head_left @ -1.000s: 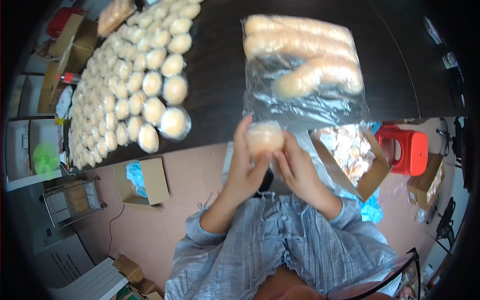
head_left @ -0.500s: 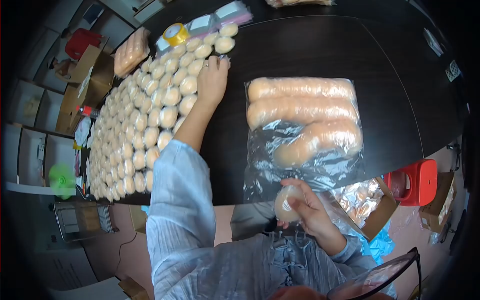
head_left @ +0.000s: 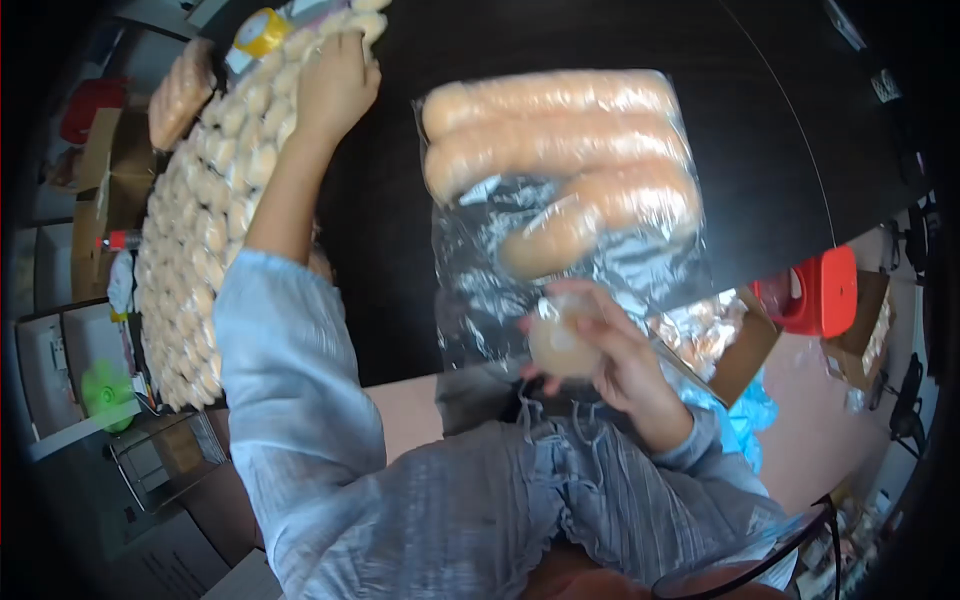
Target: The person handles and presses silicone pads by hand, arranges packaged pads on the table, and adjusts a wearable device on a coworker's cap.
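My left hand (head_left: 338, 88) reaches over the far end of a large field of round beige pieces (head_left: 225, 195), packed in rows on the table. Its fingers are bent and close together; their tips are hidden and blurred, so what they grip cannot be made out. Close to the front table edge, my right hand (head_left: 632, 362) is closed around a single round beige piece (head_left: 563, 340) in clear wrapping. Just beyond it lies a clear plastic bag (head_left: 475, 290) holding two full rows of similar round pieces (head_left: 560, 150) and a shorter, bent third row.
A roll of yellow tape (head_left: 262, 33) and a filled pack (head_left: 182, 95) lie beyond the rows on the dark table (head_left: 760, 190). An open carton (head_left: 745, 345) of wrapped pieces and a red stool (head_left: 828, 290) stand at the right. A green fan (head_left: 107, 393) is at the left.
The view has shifted, so the table and its contents appear farther left and higher. My left hand remains at the far rows, and my right hand still holds the round piece near the bag.
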The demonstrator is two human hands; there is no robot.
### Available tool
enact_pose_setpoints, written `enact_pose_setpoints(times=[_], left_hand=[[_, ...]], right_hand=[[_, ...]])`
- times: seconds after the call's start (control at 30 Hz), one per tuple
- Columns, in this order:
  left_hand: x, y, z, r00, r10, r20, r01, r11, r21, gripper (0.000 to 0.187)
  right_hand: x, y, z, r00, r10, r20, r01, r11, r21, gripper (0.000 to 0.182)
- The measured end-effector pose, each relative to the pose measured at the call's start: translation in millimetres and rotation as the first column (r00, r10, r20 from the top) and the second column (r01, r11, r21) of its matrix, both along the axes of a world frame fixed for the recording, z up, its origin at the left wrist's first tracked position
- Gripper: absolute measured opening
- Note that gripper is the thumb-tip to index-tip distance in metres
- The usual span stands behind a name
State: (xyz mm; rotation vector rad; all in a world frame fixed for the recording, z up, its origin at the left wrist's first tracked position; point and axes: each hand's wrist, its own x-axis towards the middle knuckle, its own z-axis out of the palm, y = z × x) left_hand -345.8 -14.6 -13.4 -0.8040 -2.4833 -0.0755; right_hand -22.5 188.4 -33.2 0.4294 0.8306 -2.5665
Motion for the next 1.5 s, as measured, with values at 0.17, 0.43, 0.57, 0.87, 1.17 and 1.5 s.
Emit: enact_pose_setpoints(times=[0.17,0.43,0.57,0.87,1.17,1.5], left_hand=[[219.3,22.7,56.0,0.786,-0.52,0.335,0.52,0.849,0.097,0.025],[326.3,3.0,0.0,0.793,-0.525,0.308,0.413,0.836,0.36,0.025],[348.1,-0.2,-3.4,0.759,-0.451,0.469,0.076,0.777,0.625,0.022],[370.0,2.3,-10.0,0.843,-0.42,0.336,0.096,0.733,0.673,0.02],[384.0,-16.4,-25.9,0.709,-0.434,0.556,-0.357,0.458,0.814,0.02],[390.0,-26.6,-29.1,0.65,-0.519,0.555,-0.411,0.374,0.831,0.019]], right_hand=[[4.7,-10.9,-7.4,0.995,-0.072,-0.073,0.068,0.996,-0.058,0.047],[29.4,-29.1,-6.4,0.988,0.035,-0.148,-0.054,0.99,-0.127,0.05],[41.5,-33.1,-9.5,0.98,0.065,-0.189,-0.102,0.976,-0.193,0.051],[57.0,-41.3,3.3,0.938,0.229,-0.261,-0.145,0.941,0.306,0.047],[-68.6,7.5,-9.5,0.33,0.944,0.009,0.872,-0.308,0.379,0.048],[-120.2,1.4,-11.0,0.241,0.97,0.037,0.704,-0.201,0.681,0.043]])
